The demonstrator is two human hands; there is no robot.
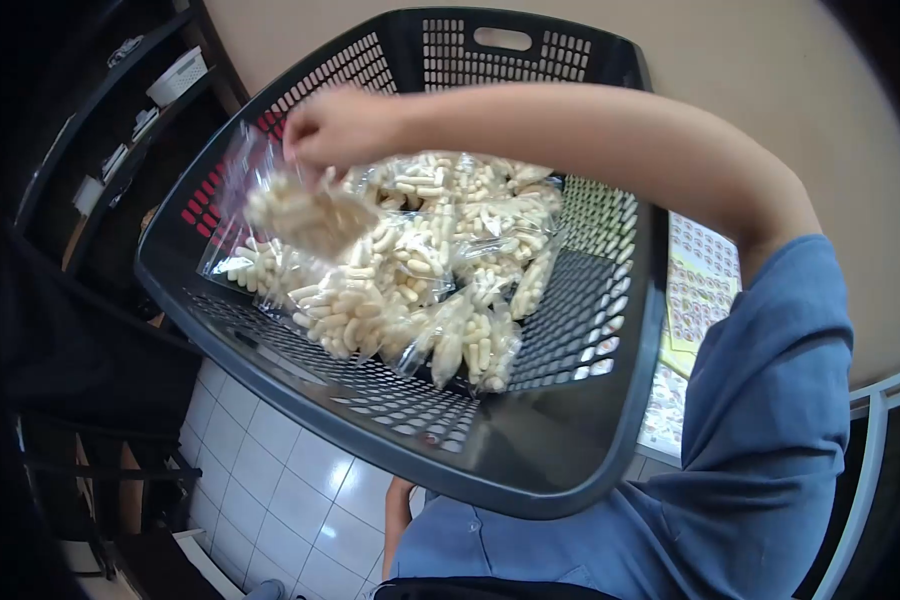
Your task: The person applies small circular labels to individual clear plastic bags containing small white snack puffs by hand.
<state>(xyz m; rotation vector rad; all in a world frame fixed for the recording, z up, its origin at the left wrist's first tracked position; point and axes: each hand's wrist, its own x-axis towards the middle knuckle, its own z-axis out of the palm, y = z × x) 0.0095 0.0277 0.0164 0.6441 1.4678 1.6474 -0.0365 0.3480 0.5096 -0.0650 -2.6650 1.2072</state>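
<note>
Blue sleeve [770, 400]: nearest the camera, covering your upper right arm, from which your bare forearm [570, 110] reaches leftward across the basket.
Right hand [342, 125]: your fingers are pinched together on the top of a clear bag, slightly blurred.
Held bag [305, 215]: hangs beneath your right hand, within the outline of the basket at its left part, filled with pale, capsule-shaped pieces; you cannot tell whether it touches the bags below.
Dark basket [590, 285]: wide, with slotted walls and a handle opening in the far side.
Bag pile [420, 250]: clear bags of the same pale pieces, heaped against one another inside the basket, leaving its right part bare.
Left arm [397, 515]: a strip shows below the near rim; your left hand is out of sight, its state impossible to tell.
Printed sheets [698, 295]: beyond the basket's right wall, beside your sleeve.
Shelves [100, 150]: dark, at left, carrying a small white basket [178, 78].
Floor [310, 490]: pale tiles below.
</note>
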